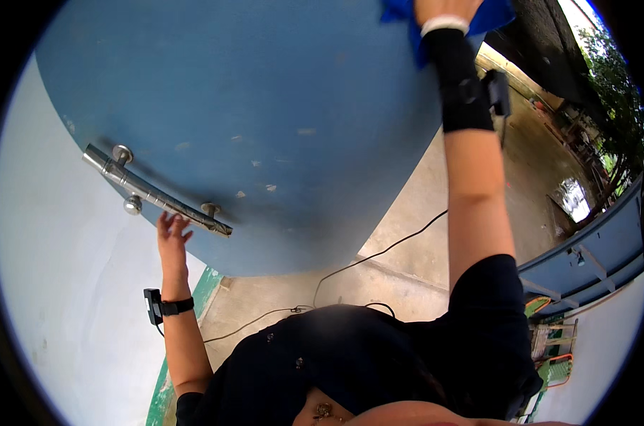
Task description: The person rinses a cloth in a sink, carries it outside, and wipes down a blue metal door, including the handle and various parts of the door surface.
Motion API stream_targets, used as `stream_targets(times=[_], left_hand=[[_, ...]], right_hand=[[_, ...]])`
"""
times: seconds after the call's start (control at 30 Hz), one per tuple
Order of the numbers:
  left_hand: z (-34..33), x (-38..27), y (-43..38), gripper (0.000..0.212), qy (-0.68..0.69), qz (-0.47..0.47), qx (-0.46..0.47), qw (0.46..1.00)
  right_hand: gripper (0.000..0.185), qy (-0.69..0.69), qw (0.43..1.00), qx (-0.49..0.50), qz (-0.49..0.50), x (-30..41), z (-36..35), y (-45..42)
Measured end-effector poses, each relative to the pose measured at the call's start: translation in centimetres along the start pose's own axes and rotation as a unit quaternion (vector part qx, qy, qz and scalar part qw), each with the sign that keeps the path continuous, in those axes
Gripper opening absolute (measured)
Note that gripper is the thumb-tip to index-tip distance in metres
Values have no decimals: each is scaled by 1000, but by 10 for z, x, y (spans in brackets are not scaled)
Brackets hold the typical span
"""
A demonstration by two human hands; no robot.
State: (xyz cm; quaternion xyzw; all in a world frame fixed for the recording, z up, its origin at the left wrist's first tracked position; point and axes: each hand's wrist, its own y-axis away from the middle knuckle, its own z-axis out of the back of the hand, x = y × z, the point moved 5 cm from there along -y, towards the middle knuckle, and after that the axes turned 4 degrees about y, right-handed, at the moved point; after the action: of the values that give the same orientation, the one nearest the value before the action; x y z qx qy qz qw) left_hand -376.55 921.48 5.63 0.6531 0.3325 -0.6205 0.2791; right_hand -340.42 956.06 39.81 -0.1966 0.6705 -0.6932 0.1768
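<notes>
A blue door with scuffs and chipped paint fills the view before me. At the top edge my right hand presses a blue cloth near the door's right edge. The fingers there are cut off by the frame. My left hand is raised beside the lower end of a shiny metal bar handle, its fingers loosely bent and apart. Whether it touches the handle or the door's edge is unclear. A round metal knob sits just left of the bar.
White wall stands on the left, with a green painted base strip. A black cable crosses the concrete floor. To the right are another blue door panel, a green chair and a wet yard.
</notes>
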Motion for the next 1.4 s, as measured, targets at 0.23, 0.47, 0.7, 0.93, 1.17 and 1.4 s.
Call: stream_targets(times=[0.23,0.47,0.7,0.93,1.17,1.4], left_hand=[[29,25,-91,48,-29,-85,-49,995],[5,47,-120,33,-63,-117,-95,987],[-4,43,-121,24,15,-148,-133,980],[3,39,-117,18,6,-185,-177,967],[-12,25,-105,18,8,-133,-206,970],[-6,-7,-90,18,-60,-151,-229,960]], right_hand=[[66,104,994,3,-31,-5,8,29],[64,75,970,215,-83,-35,10,212],[64,137,989,32,-53,-65,-5,-15],[67,243,966,-89,10,-106,-52,-305],[77,100,973,-80,-191,-83,-50,-498],[62,-39,972,-43,227,273,-26,-423]])
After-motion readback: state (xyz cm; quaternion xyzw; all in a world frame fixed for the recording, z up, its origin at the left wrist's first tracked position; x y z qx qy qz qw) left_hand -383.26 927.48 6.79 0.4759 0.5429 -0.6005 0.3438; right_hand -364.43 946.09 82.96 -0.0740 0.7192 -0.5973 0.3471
